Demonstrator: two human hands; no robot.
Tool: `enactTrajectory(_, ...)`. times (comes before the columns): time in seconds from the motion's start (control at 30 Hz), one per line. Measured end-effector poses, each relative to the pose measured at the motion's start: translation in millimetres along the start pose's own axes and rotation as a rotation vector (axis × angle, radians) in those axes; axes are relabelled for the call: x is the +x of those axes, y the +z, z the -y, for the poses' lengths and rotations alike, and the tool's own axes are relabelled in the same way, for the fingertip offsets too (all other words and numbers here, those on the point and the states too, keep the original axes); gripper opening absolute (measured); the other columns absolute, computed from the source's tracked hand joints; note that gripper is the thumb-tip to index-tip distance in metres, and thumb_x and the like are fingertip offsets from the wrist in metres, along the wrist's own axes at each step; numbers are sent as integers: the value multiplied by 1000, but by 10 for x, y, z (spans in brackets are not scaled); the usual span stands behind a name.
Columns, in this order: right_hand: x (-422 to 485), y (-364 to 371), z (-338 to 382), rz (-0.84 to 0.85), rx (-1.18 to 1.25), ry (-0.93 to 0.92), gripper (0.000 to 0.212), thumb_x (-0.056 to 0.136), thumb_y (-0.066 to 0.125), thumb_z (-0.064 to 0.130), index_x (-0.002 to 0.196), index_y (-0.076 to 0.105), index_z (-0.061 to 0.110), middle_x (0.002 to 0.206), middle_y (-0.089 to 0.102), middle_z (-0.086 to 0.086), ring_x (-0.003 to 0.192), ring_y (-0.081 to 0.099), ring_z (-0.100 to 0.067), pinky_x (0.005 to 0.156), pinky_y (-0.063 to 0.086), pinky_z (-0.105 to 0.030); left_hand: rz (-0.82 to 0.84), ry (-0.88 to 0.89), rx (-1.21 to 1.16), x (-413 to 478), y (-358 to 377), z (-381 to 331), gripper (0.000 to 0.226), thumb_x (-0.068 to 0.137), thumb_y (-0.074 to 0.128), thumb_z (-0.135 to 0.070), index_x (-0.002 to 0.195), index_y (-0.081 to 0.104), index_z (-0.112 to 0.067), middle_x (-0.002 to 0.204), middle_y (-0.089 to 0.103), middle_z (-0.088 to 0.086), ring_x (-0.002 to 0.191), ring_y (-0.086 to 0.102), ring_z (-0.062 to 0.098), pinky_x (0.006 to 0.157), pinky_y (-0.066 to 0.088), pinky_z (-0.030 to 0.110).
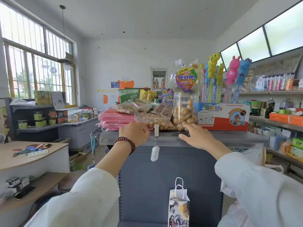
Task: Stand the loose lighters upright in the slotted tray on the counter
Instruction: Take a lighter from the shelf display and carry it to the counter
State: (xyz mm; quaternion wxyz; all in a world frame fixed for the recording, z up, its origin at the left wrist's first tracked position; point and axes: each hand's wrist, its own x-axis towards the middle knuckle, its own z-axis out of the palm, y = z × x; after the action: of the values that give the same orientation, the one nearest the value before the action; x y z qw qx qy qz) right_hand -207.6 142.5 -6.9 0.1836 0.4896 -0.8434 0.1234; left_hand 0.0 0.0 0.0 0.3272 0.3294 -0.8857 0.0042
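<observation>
Far to my left, on the curved beige counter point(24, 161), lies a heap of loose lighters point(33, 147) in blue, red and brown. A white slotted tray point(38, 152) sits flat just in front of them. Both hands are away from that counter, on the grey shelf top point(229, 136) straight ahead. My left hand point(133, 134), with a bead bracelet on the wrist, rests on the shelf's front edge with bent fingers and holds nothing I can see. My right hand point(196, 136) lies flat on the edge, fingers spread.
Pink packets point(116, 120), bags of nuts point(155, 120), a clear snack jar point(185, 102) and a bubble-wand box point(223, 117) crowd the shelf top. A white clip with a hanging tag point(155, 153) sits between my hands. A paper bag point(178, 207) hangs below. Stocked shelves line the right wall.
</observation>
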Motion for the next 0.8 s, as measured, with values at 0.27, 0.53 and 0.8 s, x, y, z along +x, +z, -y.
enactTrajectory(0.27, 107, 192, 40, 23, -17, 6, 54, 93, 34, 54, 137, 39, 23, 142, 41, -3, 127, 40, -24, 96, 39, -43, 3, 23, 15, -8, 50, 104, 19, 81, 44, -38, 85, 62, -32, 86, 65, -13, 80, 61, 13, 68, 49, 29)
enactTrajectory(0.53, 200, 155, 51, 38, 71, 51, 35, 97, 37, 40, 124, 48, 20, 129, 48, -8, 118, 44, -29, 91, 41, -44, 30, 7, 5, 12, 37, 198, 17, 81, 45, -38, 85, 61, -35, 88, 65, -16, 82, 61, 13, 73, 51, 32)
enactTrajectory(0.8, 198, 102, 66, -77, 225, 48, 26, 91, 55, 30, 116, 51, 21, 121, 59, -6, 107, 56, -25, 80, 45, -37, 30, 29, 35, 52, 1, 210, 15, 81, 44, -36, 83, 59, -34, 86, 64, -17, 82, 60, 13, 72, 48, 30)
